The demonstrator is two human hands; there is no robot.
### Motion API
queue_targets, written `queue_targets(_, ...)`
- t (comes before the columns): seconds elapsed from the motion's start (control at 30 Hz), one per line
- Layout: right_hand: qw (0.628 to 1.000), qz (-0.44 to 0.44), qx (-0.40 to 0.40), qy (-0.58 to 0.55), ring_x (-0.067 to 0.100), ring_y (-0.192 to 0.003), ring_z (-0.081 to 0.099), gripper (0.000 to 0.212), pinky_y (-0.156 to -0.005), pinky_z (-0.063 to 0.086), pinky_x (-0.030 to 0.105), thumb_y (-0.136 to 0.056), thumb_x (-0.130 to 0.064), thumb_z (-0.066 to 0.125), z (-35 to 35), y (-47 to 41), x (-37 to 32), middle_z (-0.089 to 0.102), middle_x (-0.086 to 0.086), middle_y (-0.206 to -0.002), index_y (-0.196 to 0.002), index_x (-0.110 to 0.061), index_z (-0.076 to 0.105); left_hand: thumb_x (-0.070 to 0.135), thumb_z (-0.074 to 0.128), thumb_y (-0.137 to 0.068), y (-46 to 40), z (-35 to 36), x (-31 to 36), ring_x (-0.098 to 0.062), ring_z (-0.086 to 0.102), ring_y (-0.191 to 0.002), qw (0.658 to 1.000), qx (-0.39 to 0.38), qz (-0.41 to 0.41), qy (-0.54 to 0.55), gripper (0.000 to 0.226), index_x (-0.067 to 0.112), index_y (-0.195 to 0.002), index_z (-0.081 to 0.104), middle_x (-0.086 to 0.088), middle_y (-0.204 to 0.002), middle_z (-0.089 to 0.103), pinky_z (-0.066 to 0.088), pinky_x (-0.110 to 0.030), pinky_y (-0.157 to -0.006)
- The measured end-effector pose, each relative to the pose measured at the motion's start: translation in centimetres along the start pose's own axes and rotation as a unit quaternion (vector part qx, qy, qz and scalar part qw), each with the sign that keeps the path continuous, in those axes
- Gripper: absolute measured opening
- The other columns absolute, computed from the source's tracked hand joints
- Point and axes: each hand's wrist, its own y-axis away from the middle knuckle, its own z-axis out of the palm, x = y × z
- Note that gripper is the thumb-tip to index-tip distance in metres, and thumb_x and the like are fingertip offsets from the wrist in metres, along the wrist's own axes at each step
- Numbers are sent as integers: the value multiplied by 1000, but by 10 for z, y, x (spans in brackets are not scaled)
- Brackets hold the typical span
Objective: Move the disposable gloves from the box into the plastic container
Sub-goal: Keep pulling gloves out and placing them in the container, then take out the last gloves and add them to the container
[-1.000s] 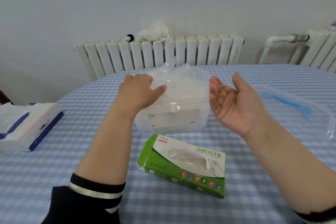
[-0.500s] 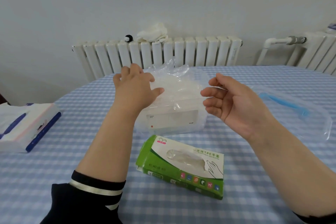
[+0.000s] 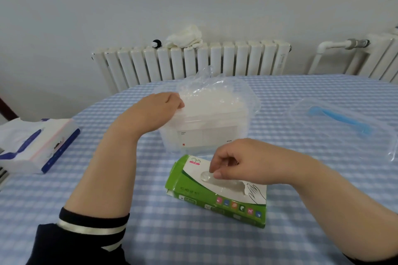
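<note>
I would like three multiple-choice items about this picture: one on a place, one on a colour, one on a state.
1. Where does the glove box lie?
A. nearer the person than the plastic container
B. on the radiator
C. inside the container

2. What colour are the box's sides?
A. red
B. green
C. black

3. What is the right hand doing?
A. lying flat on the table
B. lifting the lid
C. pinching a glove at the box opening

Answers: 1 A, the box sits in front of the container; 2 B, green sides; 3 C, fingertips close on clear film.
</note>
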Motion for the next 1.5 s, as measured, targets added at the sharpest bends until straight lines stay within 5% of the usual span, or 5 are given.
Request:
queue_targets(0.43, 993, -31, -69, 85, 9, -139, 25, 49, -102, 39, 27, -93, -13, 57, 18, -14, 16, 10, -19, -156, -128, -48, 55, 15, 37, -104, 13, 4, -18, -5, 63, -79, 869, 357, 189, 286, 22, 10, -97, 57, 4, -87, 65, 50, -20, -75)
queue_targets(0.7, 992, -43, -41, 111, 6, -127, 43, 40, -93, 46, 28, -93, -18, 56, 31, -24, 18, 21, -23, -153, -124, -43, 60, 48, 27, -101, 29, 6, -27, 3, 51, -117, 989, 74, 118, 50, 40, 36, -110, 64, 26, -115, 60, 35, -22, -98)
queue_targets(1.1, 995, -71, 36, 54, 0, -119, 46, 18, -98, 42, 30, -94, -36, 58, 40, -32, 23, 41, -24, -142, -95, -26, 73, 66, 6, -95, 6, 7, 27, -22, 35, -141, 979, -120, -19, -163, 77, 22, -147, 41, -2, -154, 39, 24, -39, -113)
queue_targets(1.37, 994, -45, 32, -91, -10, -102, 52, 10, -98, 41, 24, -91, -34, 64, 22, -29, 25, 56, -27, -124, -82, -29, 67, 24, 39, -103, 18, 22, 18, -16, 49, -101, 900, 371, 227, -23, 26, 11, -111, 61, -1, -108, 59, 32, -21, -84)
queue_targets(1.5, 995, -37, -11, -87, -6, -110, 50, 14, -99, 39, 21, -88, -25, 70, 18, -26, 28, 53, -25, -131, -101, -30, 70, 29, 37, -102, 41, 36, 10, -13, 44, -99, 881, 375, 286, -41, 33, 7, -114, 58, -5, -108, 58, 31, -20, -87)
